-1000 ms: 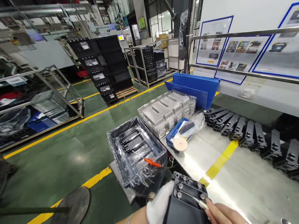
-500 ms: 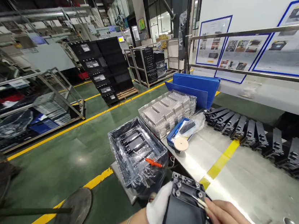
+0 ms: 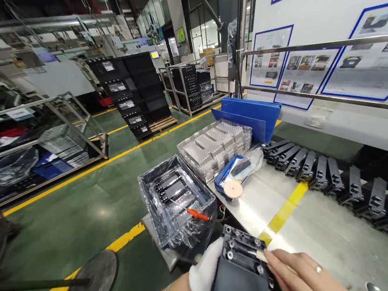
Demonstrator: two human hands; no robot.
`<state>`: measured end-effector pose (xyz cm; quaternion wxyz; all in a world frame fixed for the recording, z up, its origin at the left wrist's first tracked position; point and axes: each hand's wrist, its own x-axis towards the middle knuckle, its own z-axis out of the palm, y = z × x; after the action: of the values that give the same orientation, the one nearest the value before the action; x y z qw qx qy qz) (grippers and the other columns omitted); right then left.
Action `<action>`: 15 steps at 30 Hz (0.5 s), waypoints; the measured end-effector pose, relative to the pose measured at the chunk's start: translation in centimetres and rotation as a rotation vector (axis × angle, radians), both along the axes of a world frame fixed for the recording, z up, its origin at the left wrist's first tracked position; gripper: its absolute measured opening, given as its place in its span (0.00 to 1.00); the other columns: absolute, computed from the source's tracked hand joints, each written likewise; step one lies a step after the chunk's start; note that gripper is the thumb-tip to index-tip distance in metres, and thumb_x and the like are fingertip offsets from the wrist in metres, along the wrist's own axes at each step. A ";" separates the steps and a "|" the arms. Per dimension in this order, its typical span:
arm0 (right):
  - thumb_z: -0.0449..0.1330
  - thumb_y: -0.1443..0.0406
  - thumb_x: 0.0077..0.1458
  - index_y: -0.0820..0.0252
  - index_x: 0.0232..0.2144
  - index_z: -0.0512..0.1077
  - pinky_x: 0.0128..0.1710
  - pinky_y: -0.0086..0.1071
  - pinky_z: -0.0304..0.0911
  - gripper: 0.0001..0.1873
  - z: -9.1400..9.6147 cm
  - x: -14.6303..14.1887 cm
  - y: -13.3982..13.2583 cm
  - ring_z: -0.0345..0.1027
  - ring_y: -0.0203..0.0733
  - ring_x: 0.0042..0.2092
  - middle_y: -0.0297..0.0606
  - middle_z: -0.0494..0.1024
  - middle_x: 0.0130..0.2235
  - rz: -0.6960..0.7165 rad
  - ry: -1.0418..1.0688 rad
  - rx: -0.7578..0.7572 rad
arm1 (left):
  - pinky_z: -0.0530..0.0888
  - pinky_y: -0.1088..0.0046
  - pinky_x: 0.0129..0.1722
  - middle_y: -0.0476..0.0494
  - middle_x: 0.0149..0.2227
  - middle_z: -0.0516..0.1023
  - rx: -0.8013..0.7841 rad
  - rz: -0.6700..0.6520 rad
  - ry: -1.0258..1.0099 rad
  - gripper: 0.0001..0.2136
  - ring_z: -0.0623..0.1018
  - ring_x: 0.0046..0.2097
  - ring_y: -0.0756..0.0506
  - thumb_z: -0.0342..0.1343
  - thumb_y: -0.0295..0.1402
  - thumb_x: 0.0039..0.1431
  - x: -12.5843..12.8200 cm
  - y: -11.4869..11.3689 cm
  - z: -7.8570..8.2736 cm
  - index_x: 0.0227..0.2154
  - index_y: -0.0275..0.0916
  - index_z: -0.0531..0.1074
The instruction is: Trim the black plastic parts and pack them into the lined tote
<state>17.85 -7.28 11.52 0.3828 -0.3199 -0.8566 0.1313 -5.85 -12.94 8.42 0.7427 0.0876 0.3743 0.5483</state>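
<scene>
Here the gloved left hand (image 3: 204, 274) grips the black plastic bracket (image 3: 241, 290), seemingly steadying it, while the right hand (image 3: 311, 287) pinches a slim pale-handled tool (image 3: 261, 256) over its recessed end.

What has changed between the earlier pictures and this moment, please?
The right hand, with the thin pale tool, has shifted slightly toward the far end of the dark part, so a round fitting now shows on the tool's near side. Nothing was taken up or let go. The gloved left hand still holds the part; the orange screwdriver lies as before.
</scene>
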 end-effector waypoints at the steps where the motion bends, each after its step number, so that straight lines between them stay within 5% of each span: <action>1: 0.58 0.70 0.62 0.48 0.59 0.70 0.47 0.35 0.69 0.24 0.1 0.0 0.2 0.73 0.43 0.50 0.39 0.80 0.51 0.011 -0.009 0.010 | 0.45 0.63 0.72 0.42 0.57 0.76 0.007 0.019 0.025 0.17 0.59 0.69 0.38 0.67 0.30 0.51 -0.1 -0.3 -0.1 0.46 0.43 0.79; 3: 0.58 0.71 0.62 0.51 0.59 0.70 0.48 0.34 0.70 0.24 0.5 0.0 0.8 0.74 0.41 0.50 0.40 0.80 0.50 0.071 -0.031 0.019 | 0.47 0.64 0.71 0.43 0.57 0.76 0.018 0.031 0.049 0.20 0.59 0.69 0.38 0.69 0.28 0.48 0.0 -0.3 -0.2 0.46 0.45 0.80; 7: 0.57 0.71 0.62 0.54 0.56 0.71 0.43 0.24 0.74 0.20 1.8 0.4 1.7 0.76 0.37 0.47 0.41 0.79 0.47 0.196 -0.073 -0.010 | 0.61 0.47 0.65 0.37 0.55 0.78 0.043 -0.030 -0.002 0.19 0.72 0.61 0.35 0.62 0.41 0.57 0.6 1.4 -0.3 0.50 0.39 0.77; 12: 0.56 0.67 0.64 0.53 0.56 0.71 0.52 0.26 0.72 0.19 0.9 -0.3 0.6 0.74 0.40 0.52 0.44 0.74 0.53 -0.117 0.145 -0.049 | 0.64 0.55 0.64 0.39 0.47 0.83 0.058 0.014 -0.040 0.22 0.73 0.60 0.32 0.58 0.51 0.54 -0.9 2.3 -0.7 0.42 0.40 0.82; 15: 0.57 0.67 0.64 0.53 0.56 0.71 0.52 0.25 0.70 0.19 -0.3 -1.9 -0.3 0.74 0.39 0.52 0.43 0.75 0.50 -0.110 0.163 -0.028 | 0.60 0.61 0.68 0.44 0.46 0.83 0.048 0.096 -0.051 0.22 0.70 0.63 0.35 0.58 0.53 0.55 -2.2 1.2 -2.3 0.38 0.42 0.84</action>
<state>15.97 -7.54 11.20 0.4534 -0.3599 -0.8019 0.1477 -8.10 -11.70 6.14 0.7226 0.0735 0.3458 0.5941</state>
